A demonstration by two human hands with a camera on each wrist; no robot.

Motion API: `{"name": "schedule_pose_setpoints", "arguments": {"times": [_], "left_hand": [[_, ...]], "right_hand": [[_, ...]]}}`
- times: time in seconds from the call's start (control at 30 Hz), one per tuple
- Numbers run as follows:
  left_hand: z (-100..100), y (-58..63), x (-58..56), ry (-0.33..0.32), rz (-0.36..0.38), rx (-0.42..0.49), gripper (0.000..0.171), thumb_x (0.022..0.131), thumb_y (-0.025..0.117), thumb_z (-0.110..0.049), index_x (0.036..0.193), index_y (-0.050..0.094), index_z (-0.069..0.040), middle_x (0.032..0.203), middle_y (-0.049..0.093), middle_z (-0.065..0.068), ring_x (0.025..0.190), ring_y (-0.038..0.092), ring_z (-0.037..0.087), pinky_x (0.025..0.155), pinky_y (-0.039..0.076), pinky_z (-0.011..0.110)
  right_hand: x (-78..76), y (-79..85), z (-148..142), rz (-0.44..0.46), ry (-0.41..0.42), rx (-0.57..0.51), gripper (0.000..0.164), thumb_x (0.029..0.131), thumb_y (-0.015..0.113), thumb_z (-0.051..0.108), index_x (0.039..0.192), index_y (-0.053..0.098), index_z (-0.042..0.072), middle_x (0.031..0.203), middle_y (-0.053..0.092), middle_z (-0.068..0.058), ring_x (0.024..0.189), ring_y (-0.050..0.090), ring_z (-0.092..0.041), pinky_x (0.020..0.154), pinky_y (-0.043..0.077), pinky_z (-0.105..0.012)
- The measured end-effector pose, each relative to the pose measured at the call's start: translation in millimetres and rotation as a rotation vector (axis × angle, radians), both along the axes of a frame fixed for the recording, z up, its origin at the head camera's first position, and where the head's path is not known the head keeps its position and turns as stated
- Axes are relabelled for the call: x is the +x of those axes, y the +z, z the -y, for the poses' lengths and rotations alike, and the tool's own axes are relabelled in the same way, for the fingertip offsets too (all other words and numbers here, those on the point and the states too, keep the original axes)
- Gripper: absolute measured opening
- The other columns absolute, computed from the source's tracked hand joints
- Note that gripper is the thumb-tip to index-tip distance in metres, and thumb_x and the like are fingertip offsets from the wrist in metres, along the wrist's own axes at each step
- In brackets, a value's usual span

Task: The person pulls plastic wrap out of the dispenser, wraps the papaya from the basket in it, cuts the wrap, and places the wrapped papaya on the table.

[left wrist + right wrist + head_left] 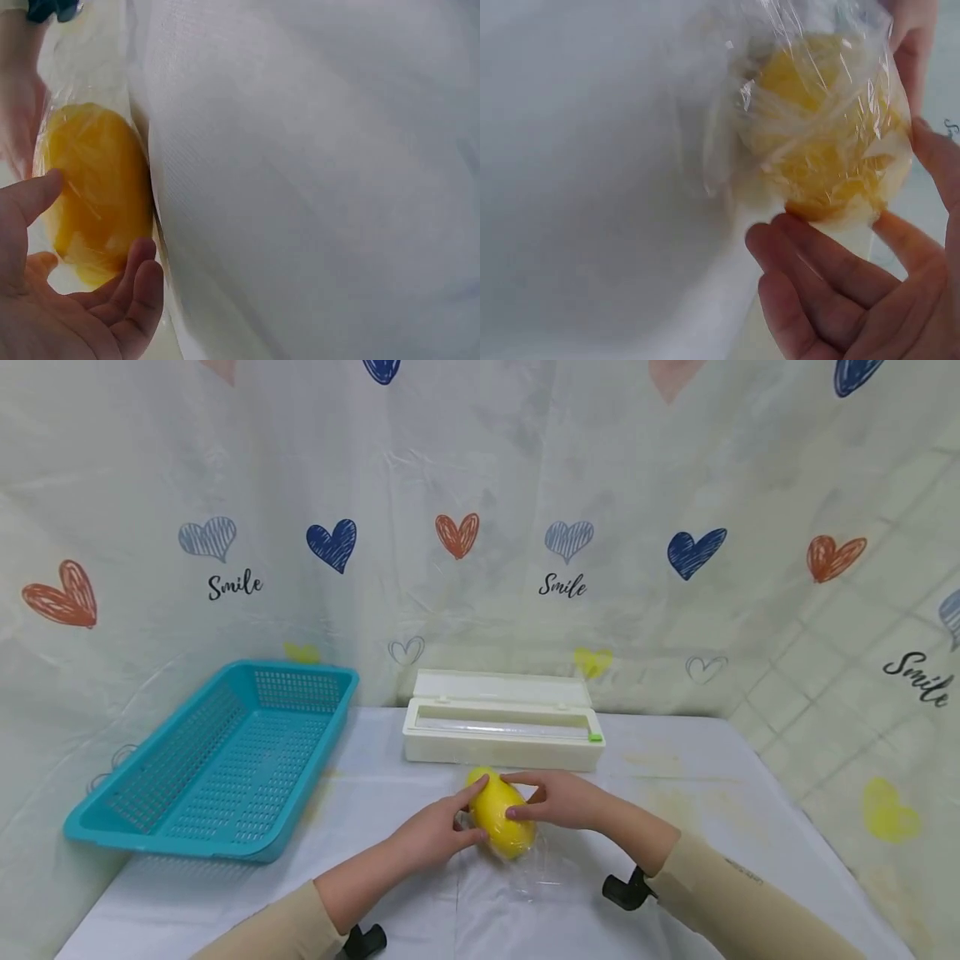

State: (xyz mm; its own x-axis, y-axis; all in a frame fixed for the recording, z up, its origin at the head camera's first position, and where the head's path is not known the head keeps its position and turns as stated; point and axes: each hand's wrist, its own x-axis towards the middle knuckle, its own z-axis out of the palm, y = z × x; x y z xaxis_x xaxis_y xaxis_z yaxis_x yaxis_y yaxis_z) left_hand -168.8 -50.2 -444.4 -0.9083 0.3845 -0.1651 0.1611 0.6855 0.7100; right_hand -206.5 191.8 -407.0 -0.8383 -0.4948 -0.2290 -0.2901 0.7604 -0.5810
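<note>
A yellow lemon (pixel 498 818) wrapped in clear plastic film lies between my two hands in the head view. My left hand (pixel 435 835) holds its left side, with the thumb and curved fingers around it in the left wrist view. From the right, my right hand (pixel 562 802) grips it with thumb and fingertips spread along its side. Loose, crinkled plastic film (pixel 536 868) trails off the near end onto the cloth. The film (pixel 810 97) is bunched and shiny over the lemon in the right wrist view.
Just behind the hands stands a white cling film dispenser (pixel 502 752), its lid raised and a roll inside. A blue perforated basket (pixel 277 760) sits to the left. White cloth (pixel 660 893) covers the table; a heart-printed curtain (pixel 487 468) hangs behind.
</note>
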Motion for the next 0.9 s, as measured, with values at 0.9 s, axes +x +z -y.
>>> {"name": "schedule_pose_setpoints", "arguments": {"times": [0.9], "left_hand": [[11,2.4,0.2,-0.123,-0.087,0.008,0.073,0.092,0.070,-0.041,0.153,0.031,-0.043,0.149,0.043,0.002,0.116,0.057,0.021,0.086,0.055,0.041]], "right_hand": [[54.1,-9.4,7,-0.039,-0.247,0.015,0.078,0.088,0.061,0.064,0.149,0.043,0.019,0.094,0.071,0.001,0.084,0.066,-0.017,0.076,0.055,-0.045]]}}
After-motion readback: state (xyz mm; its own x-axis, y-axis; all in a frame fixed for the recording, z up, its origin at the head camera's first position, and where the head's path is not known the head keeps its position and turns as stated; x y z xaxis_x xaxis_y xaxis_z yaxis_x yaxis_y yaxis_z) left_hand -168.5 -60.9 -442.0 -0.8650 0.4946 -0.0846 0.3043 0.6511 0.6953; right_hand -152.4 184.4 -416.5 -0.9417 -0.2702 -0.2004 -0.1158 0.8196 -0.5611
